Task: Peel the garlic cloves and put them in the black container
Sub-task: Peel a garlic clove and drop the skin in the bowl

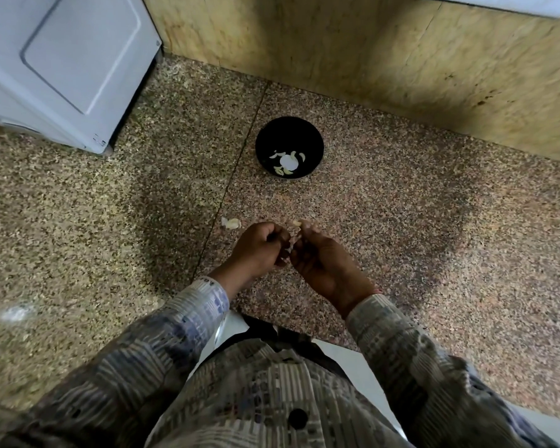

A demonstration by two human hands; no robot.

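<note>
i watch from far away through the head camera. the left hand and the right hand are close together over the counter, fingers curled, and both pinch one small garlic clove between them. i think the skin is coming off right now, but the clove is mostly hidden, so i cannot tell how much skin is left. the black container sits well apart from the hands, nearer the wall, with a few peeled cloves inside. a pale scrap lies on the counter just beside the left hand; i cannot tell if it is skin or a clove. what could go wrong: the clove is tiny and may be slippery, so a hard pull could make it pop out and roll off the counter. bits of skin could stick to it and end up in the container too. a toss from here could miss.
</note>
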